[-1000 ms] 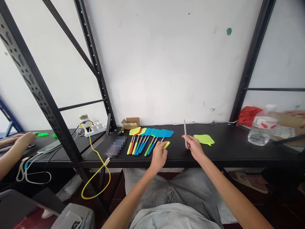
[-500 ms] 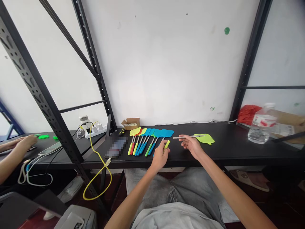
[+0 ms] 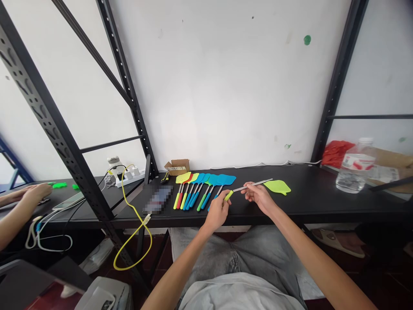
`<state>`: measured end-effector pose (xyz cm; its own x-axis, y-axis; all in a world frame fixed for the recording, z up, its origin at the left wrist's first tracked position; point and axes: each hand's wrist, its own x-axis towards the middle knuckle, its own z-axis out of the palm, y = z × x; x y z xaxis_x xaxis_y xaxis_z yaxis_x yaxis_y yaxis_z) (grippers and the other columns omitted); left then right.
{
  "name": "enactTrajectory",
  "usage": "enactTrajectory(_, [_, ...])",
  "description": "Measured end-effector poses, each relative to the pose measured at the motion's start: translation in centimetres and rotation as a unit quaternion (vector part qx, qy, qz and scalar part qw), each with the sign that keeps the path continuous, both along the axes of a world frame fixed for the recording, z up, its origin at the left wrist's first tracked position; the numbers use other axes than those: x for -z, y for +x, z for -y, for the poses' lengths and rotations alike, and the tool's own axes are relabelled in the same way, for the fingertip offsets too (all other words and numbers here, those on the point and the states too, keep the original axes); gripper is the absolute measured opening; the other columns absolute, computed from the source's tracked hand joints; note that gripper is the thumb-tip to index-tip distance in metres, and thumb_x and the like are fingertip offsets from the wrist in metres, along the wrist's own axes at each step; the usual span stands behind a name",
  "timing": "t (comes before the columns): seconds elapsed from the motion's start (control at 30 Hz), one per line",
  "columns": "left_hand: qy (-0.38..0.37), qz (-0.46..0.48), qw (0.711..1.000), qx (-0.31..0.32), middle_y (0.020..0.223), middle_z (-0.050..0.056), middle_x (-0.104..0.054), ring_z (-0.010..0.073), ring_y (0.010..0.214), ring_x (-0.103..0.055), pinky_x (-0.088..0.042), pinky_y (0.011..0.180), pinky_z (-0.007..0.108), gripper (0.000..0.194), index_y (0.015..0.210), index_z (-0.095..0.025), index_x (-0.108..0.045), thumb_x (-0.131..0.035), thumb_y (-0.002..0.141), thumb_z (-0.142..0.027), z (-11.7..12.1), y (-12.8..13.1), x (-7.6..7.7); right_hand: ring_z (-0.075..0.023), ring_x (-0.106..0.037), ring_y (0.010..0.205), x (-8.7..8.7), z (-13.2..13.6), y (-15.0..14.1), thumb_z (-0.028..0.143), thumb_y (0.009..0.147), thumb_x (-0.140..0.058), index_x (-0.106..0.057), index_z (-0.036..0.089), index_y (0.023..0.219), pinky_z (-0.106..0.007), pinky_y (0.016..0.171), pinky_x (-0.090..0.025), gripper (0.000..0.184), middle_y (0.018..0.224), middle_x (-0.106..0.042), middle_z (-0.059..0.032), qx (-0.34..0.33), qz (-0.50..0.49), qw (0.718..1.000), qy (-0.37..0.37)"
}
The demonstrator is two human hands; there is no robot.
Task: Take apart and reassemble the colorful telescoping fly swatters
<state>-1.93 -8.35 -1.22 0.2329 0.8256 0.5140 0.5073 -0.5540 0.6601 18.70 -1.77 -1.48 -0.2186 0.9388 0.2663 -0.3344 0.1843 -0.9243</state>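
My left hand (image 3: 218, 211) is closed around a yellow-green handle (image 3: 229, 195), its end pointing up and to the right. A thin metal rod (image 3: 240, 188) is pinched in the fingers of my right hand (image 3: 259, 197). The rod's left end meets the tip of the handle; how deep it sits, if at all, I cannot tell. Past my right hand, a yellow-green leaf-shaped fly swatter head (image 3: 278, 186) lies on the black table (image 3: 309, 202), by the rod's far end. Left of my hands lies a row of several fly swatters (image 3: 195, 191) in yellow, red, blue and green.
A blurred-out device (image 3: 157, 199) with a yellow cable (image 3: 151, 241) lies left of the swatters. Behind is a small cardboard box (image 3: 177, 167). A water bottle (image 3: 355, 168) stands at right. Another person's hands (image 3: 37, 193) are at far left, beyond a black rack post (image 3: 54, 116).
The rod in my right hand has tilted, and its left end has come to the handle's tip. The handle in my left hand has turned toward the rod.
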Motion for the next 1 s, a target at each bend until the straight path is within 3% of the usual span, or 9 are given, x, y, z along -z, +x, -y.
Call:
enactTrajectory(0.6, [0.001,-0.025,1.000,-0.011,0.084,0.002,-0.066,0.0107,0.058,-0.050,-0.040,0.060,0.021,0.044,0.127,-0.018,-0.058,-0.037,0.089,-0.012,-0.50,-0.01,0.10,-0.0132,-0.059,0.058,0.06,0.19,-0.08,0.047,0.079,-0.071,-0.067,0.019,0.088,-0.024,0.052,-0.039,0.030,0.076,-0.071,-0.0057,-0.010,0.013,1.000,0.012])
enactTrajectory(1.0, [0.017,-0.076,0.997,0.000,0.087,0.002,-0.065,0.0131,0.068,-0.055,-0.040,0.065,0.023,0.044,0.127,-0.019,-0.057,-0.036,0.089,-0.009,0.12,0.30,0.20,-0.0132,-0.057,0.057,0.03,0.38,-0.10,0.046,0.081,-0.067,-0.061,0.020,0.083,-0.024,0.053,-0.037,0.027,0.068,-0.067,-0.0023,0.001,0.052,0.998,0.029])
